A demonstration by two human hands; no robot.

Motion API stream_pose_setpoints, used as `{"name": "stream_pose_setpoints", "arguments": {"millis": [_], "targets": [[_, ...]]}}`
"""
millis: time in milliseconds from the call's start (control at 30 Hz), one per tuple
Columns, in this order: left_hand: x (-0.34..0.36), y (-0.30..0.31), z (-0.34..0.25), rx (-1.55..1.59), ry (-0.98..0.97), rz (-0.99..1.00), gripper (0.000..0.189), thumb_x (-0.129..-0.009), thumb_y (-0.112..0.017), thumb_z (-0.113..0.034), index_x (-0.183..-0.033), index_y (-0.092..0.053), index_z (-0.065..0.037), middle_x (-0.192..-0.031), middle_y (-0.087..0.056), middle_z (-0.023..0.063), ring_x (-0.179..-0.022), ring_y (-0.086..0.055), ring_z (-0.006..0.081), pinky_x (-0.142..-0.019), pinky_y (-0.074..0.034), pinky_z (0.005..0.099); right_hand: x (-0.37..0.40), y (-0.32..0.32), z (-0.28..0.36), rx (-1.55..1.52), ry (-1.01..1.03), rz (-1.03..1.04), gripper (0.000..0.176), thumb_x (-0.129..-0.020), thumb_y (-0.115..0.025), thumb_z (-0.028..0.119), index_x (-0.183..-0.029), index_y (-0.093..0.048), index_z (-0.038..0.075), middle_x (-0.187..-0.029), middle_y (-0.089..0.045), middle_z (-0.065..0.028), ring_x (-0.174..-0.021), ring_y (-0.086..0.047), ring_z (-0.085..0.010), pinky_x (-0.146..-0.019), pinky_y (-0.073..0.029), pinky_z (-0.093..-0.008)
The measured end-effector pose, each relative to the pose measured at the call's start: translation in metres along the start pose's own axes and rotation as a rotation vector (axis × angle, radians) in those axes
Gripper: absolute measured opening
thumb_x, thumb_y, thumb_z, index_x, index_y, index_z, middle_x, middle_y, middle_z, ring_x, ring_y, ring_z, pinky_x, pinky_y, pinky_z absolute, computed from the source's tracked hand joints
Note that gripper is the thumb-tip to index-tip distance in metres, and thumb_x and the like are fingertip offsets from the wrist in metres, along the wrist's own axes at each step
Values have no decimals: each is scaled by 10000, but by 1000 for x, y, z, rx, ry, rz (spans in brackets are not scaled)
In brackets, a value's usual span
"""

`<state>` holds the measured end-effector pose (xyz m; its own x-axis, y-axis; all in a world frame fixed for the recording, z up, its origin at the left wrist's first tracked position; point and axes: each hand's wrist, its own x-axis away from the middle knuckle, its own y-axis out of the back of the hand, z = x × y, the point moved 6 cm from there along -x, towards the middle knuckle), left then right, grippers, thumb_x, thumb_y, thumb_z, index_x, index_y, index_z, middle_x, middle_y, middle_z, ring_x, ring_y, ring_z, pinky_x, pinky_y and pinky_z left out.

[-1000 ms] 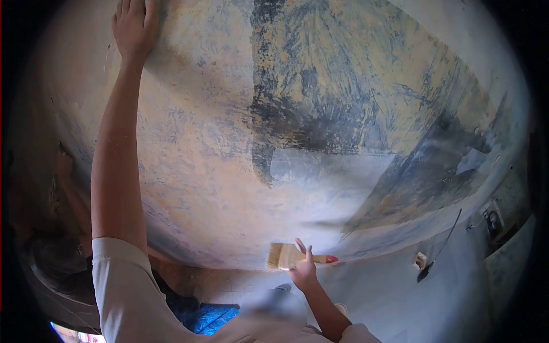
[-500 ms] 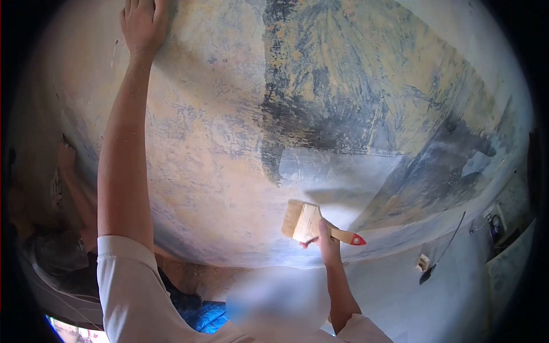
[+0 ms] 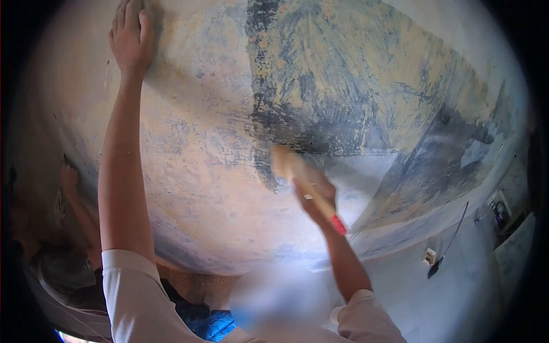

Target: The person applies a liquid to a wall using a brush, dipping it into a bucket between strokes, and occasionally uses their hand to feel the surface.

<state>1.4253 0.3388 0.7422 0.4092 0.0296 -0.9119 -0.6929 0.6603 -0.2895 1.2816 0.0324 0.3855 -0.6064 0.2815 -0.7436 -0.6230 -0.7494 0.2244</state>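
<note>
Paintbrush point(image 3: 290, 166), in right hand point(image 3: 316, 193), overlaps dark patch's edge point(image 3: 265, 173).

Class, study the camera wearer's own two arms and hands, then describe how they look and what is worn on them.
Both hands, left hand and right hand, are gloveless. The left sleeve and right sleeve are short, plain and pale. The forearms are uncovered, with no watch visible; blur hides the right hand's finer details.
</note>
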Motion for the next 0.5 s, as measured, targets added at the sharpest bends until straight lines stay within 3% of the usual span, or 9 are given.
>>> {"name": "stream_pose_setpoints", "arguments": {"millis": [33, 100, 133, 200, 233, 267, 367, 433, 500], "targets": [[1, 0, -1, 3, -14, -3, 455, -986, -345, -289, -1400, -505, -187, -1464, -477, 20, -1344, -440, 246, -1104, -313, 416, 10, 20, -39, -258, -170, -70, 319, -912, -665, 135, -1191, -601, -7, -1001, -668, -74, -885, -656, -165, -752, -547, -311], [5, 1, -1, 2, -23, 1, 455, -986, -346, -288, -1398, -507, -182, -1460, -481, 22, -1340, -444, 246, -1103, -316, 412, 15, 85, -39, -93, -152, -180, 265, -917, -664, 133, -1144, -622, 3, -983, -670, -66, -880, -657, -168, -751, -543, -320], [3, 1, 0, -8, -42, -11, 455, -987, -346, -287, -1397, -508, -176, -1455, -485, 25, -1336, -449, 246, -1102, -318, 409, 18, 120, -49, 237, -268, -254, 261, -909, -679, 129, -1125, -632, -11, -974, -685, -92, -881, -669, -195, -783, -544, -334], [3, -1, 5, -21, -12, 0, 454, -988, -346, -289, -1393, -513, -169, -1446, -495, 30, -1329, -457, 252, -1099, -323, 407, 29, 187, -75, 337, -242, -539, 260, -903, -693, 138, -1108, -643, -14, -971, -697, -120, -887, -679, -228, -801, -540, -350], [4, -2, 8, -37, 14, 6, 453, -990, -345, -292, -1388, -518, -162, -1438, -504, 35, -1322, -465, 258, -1097, -329, 405, 27, 209, -57, 553, -42, -549, 318, -904, -704, 164, -1137, -632, -41, -987, -694, -121, -814, -673, -191, -726, -549, -323], [4, -3, 11, -28, 26, 10, 453, -990, -345, -292, -1388, -518, -162, -1438, -504, 35, -1322, -465, 258, -1097, -329, 405, 35, 235, -74, 572, -168, -624, 370, -912, -695, 175, -1181, -609, -64, -1101, -681, -161, -941, -671, -238, -847, -521, -366], [3, -2, 8, 39, -87, -61, 449, -997, -340, -304, -1376, -531, -157, -1430, -513, 44, -1319, -470, 268, -1094, -341, 402, 43, 272, -73, 849, -193, -734, 397, -915, -691, 187, -1211, -601, -61, -1164, -665, -168, -1014, -658, -246, -893, -510, -380], [1, 1, 3, 60, -100, -49, 450, -1007, -330, -320, -1371, -540, -158, -1428, -517, 50, -1321, -470, 277, -1097, -347, 400, 43, 265, -83, 820, -176, -798, 372, -912, -688, 182, -1193, -615, -51, -1137, -666, -152, -1012, -653, -266, -915, -500, -413], [3, 2, 3, 29, -79, -47, 452, -1008, -329, -320, -1373, -539, -158, -1434, -511, 51, -1327, -465, 274, -1101, -344, 398, 40, 231, -89, 704, 45, -842, 319, -869, -715, 115, -1139, -633, -34, -980, -659, -133, -907, -665, -252, -770, -547, -394]]}}
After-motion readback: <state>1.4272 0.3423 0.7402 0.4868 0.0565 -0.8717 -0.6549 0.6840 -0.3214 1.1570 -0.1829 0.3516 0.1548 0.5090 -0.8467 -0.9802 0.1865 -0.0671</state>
